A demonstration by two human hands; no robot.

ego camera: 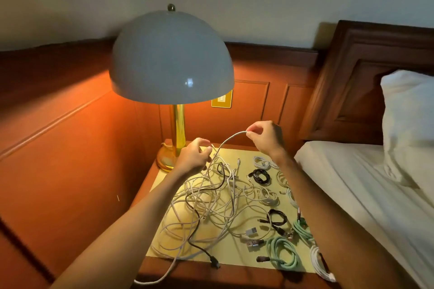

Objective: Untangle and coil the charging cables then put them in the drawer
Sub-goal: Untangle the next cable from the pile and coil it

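A tangle of white and black charging cables (pixel 211 204) lies on the nightstand top (pixel 234 258). My right hand (pixel 265 136) pinches a white cable (pixel 231 137) lifted above the tangle. My left hand (pixel 195 155) grips the same cable's end lower down, near the lamp base. Coiled cables lie along the right side: white (pixel 261 162), black (pixel 260 176), another black (pixel 277 217) and mint green (pixel 281 252). One white cable (pixel 162 274) hangs over the front edge. No drawer is visible.
A lamp with a large white dome shade (pixel 171 58) and a brass stem (pixel 178 129) stands at the back left of the nightstand. Wood panelling runs behind and to the left. A bed with white sheets (pixel 366 195) and a pillow (pixel 408 124) adjoins on the right.
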